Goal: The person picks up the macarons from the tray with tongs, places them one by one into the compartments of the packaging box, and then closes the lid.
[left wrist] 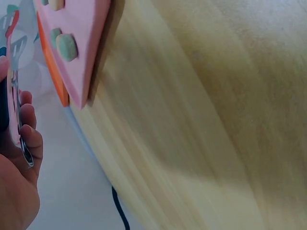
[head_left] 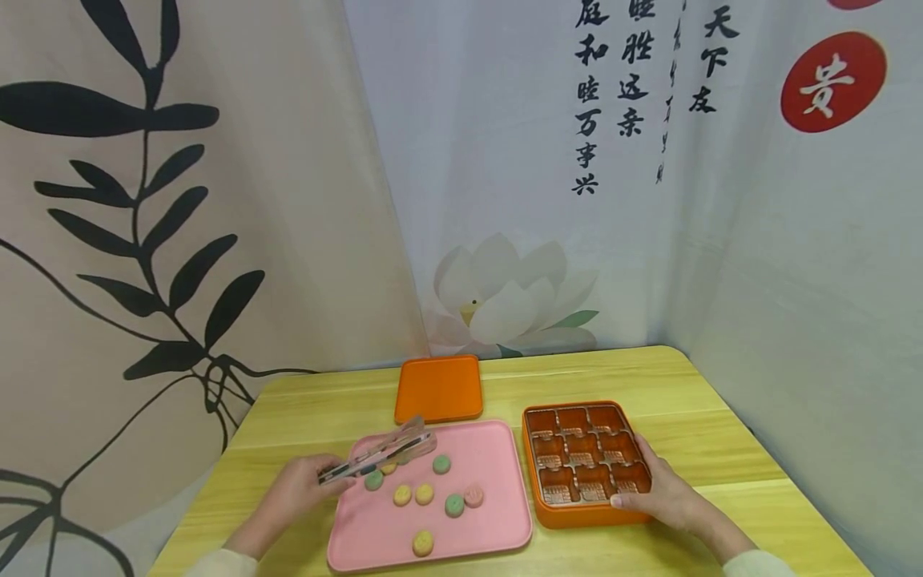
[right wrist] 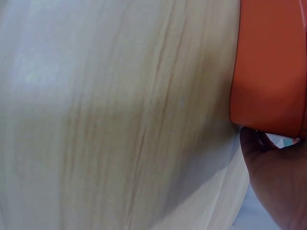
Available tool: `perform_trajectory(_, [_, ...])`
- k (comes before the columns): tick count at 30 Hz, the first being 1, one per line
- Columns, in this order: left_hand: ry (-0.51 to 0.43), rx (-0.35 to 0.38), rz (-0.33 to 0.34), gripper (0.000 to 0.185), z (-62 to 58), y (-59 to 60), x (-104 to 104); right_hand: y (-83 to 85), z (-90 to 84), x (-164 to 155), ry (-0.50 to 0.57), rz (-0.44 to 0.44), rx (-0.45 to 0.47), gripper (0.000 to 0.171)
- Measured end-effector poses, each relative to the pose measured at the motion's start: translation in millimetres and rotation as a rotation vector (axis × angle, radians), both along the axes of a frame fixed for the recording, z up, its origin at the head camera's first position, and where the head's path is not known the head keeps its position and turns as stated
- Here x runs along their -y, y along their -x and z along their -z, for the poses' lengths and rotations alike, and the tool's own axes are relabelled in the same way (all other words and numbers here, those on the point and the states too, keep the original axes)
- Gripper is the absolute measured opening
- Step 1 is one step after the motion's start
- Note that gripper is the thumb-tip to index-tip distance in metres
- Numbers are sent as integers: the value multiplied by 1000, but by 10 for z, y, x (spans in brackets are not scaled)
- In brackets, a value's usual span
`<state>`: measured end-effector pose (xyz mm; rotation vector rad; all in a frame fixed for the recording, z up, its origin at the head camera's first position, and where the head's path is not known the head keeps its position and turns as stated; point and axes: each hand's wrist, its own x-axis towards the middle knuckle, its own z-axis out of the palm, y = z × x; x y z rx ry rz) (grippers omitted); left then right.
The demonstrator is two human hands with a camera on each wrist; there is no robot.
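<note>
My left hand (head_left: pixel 306 486) grips clear tongs (head_left: pixel 382 451) whose tips hover over the far left part of a pink tray (head_left: pixel 497 449). The tray carries several small round cakes, green (head_left: pixel 454 505), yellow (head_left: pixel 402 495) and pink (head_left: pixel 473 495). In the left wrist view my fingers (left wrist: pixel 29 124) curl round the tongs (left wrist: pixel 14 86) beside the pink tray (left wrist: pixel 81 43). My right hand (head_left: pixel 659 493) holds the near right corner of an orange box (head_left: pixel 584 513) with a gridded insert of empty cells. The right wrist view shows the box wall (right wrist: pixel 268 67) against my palm (right wrist: pixel 276 177).
An orange lid (head_left: pixel 438 388) lies flat behind the pink tray. Everything sits on a light wooden table (head_left: pixel 678 377) whose far and right edges meet hanging printed cloths. A dark cable (left wrist: pixel 120 211) hangs below the table's edge.
</note>
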<state>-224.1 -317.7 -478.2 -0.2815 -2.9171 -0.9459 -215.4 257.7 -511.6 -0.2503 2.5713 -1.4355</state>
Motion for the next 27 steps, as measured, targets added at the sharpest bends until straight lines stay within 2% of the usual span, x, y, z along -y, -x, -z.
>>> perform_trajectory(3, [-7,15,-3,29,61,12,5,3,-4,2,-9,3,4,118])
perform_trajectory(7, [8,-8,18,28,126,8,5,7,-14,6,-12,3,4,118])
perform_trajectory(14, [-20,-18,52,27,179,-17,-36,6,-17,7,-5,4,5,118])
perform_trajectory(22, [-20,4,54,24,274,-12,-72,3,-16,0,9,0,17,117])
perform_trajectory(27, [-10,-7,70,23,319,-2,-84,-4,-38,15,2,9,32,118])
